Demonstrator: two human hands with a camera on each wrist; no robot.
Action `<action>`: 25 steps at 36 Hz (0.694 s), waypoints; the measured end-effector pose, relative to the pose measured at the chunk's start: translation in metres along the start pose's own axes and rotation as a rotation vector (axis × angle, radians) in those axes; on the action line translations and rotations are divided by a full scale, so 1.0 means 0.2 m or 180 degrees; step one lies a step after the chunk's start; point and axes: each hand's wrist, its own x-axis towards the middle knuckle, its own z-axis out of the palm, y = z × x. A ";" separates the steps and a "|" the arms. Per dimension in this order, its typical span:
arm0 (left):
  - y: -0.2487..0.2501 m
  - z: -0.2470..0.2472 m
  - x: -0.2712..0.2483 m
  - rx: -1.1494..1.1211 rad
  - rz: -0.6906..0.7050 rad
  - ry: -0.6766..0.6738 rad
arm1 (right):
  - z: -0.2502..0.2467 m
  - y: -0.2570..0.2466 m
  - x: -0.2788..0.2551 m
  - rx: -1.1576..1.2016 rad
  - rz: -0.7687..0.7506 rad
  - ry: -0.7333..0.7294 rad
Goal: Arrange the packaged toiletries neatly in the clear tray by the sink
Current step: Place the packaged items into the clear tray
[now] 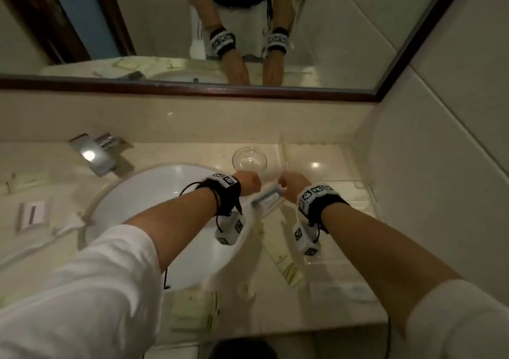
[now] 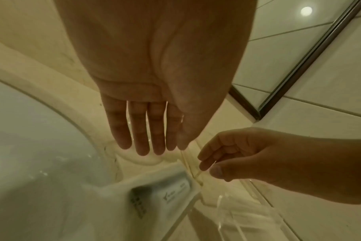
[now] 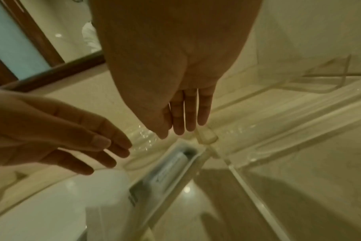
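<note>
A white windowed toiletry box (image 1: pixel 265 197) lies slanted between my hands, over the sink rim and against the near-left corner of the clear tray (image 1: pixel 358 182). Neither hand holds it. My left hand (image 1: pixel 249 185) hovers over the box (image 2: pixel 165 194) with its fingers (image 2: pixel 142 143) straight and together. My right hand (image 1: pixel 292 185) hangs over the tray corner (image 3: pixel 206 137) with relaxed fingers (image 3: pixel 190 120). In the left wrist view the tray's thin wall (image 2: pixel 258 189) runs between the thumb and fingers of the right hand (image 2: pixel 208 168). The box (image 3: pixel 171 166) shows a tube inside.
An empty glass (image 1: pixel 249 160) stands just behind my hands. The white sink (image 1: pixel 154 220) and chrome faucet (image 1: pixel 93 152) are to the left. Packets lie on the counter at the left (image 1: pixel 33 215), front (image 1: pixel 192 309) and front right (image 1: pixel 341 289). A mirror (image 1: pixel 248 27) is behind.
</note>
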 end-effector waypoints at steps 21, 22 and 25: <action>-0.04 0.23 0.16 0.0004 0.0145 -0.0027 | 0.35 0.02 0.07 0.0139 0.0197 0.0548; -0.03 0.24 0.17 -0.0005 0.0150 -0.0013 | 0.35 0.02 0.07 0.0156 0.0191 0.0576; -0.01 0.25 0.19 -0.0043 0.0095 -0.0045 | 0.36 0.02 0.07 0.0241 0.0191 0.0604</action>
